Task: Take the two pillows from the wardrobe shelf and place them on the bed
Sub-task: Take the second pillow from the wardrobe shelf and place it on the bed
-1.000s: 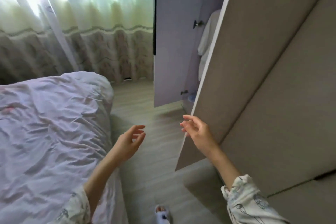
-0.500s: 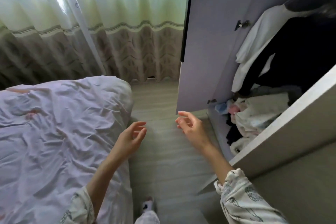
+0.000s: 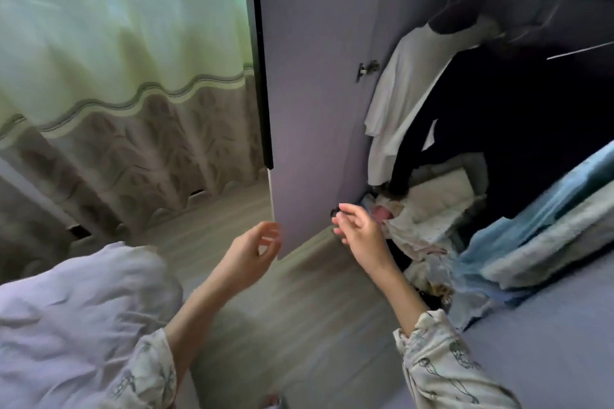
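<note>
The wardrobe (image 3: 319, 83) stands open at the right, its far door swung out toward the curtain. Inside hang a white garment (image 3: 405, 90) and dark clothes (image 3: 498, 116), above a loose heap of pale laundry (image 3: 435, 209). A stack of folded blue and pale green fabric (image 3: 538, 242) fills the near right; I cannot tell whether these are the pillows. My left hand (image 3: 252, 252) hovers over the floor, fingers loosely curled, holding nothing. In front of the wardrobe opening my right hand (image 3: 358, 232) is raised, fingers apart and empty. The bed (image 3: 66, 315) with crumpled lilac sheet lies at lower left.
A green and beige curtain (image 3: 126, 83) covers the window at the back left. Wooden floor (image 3: 299, 325) runs between bed and wardrobe. A grey-lilac surface (image 3: 548, 335) sits at the lower right, below the folded fabric.
The near wardrobe door has swung out of view, exposing the inside. My view turned right toward the wardrobe. Both hands rose slightly and stayed empty.
</note>
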